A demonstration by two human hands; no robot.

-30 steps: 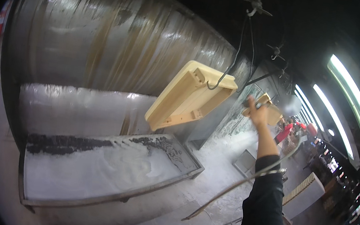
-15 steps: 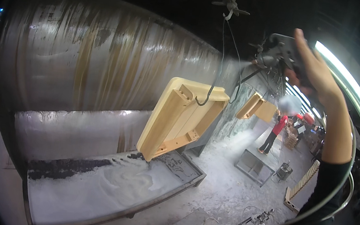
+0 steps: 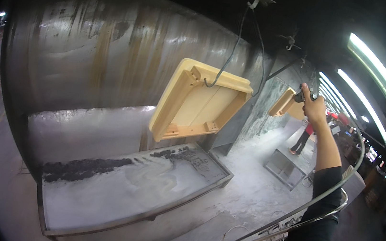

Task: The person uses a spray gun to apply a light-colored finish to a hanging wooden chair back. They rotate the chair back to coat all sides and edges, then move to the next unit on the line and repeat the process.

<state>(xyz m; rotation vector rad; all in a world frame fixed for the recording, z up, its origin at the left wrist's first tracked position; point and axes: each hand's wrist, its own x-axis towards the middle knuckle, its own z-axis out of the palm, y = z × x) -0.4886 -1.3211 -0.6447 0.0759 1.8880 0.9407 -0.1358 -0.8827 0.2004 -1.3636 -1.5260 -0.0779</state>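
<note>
My right hand (image 3: 315, 110) is closed around a dark spray gun (image 3: 299, 96), held out at arm's length right of the nearest wooden piece. A hose (image 3: 320, 200) runs along that arm. The piece is a pale wooden panel (image 3: 206, 107) with a raised frame on its underside, perhaps a tabletop. It hangs tilted from wire hooks (image 3: 233, 48), its framed side turned towards me, and my hand does not touch it. My left hand is out of view.
A stained metal booth wall (image 3: 110, 47) stands behind the panel. Below is a low trough (image 3: 142, 217) of whitish liquid. Another hanging wooden piece (image 3: 281, 102), a person in red and black (image 3: 302, 139) and a metal platform (image 3: 285, 169) are farther right.
My right hand and the spray gun have moved lower and farther away. The mist seen at the nozzle earlier no longer shows. The panel appears higher and turned more face-on.
</note>
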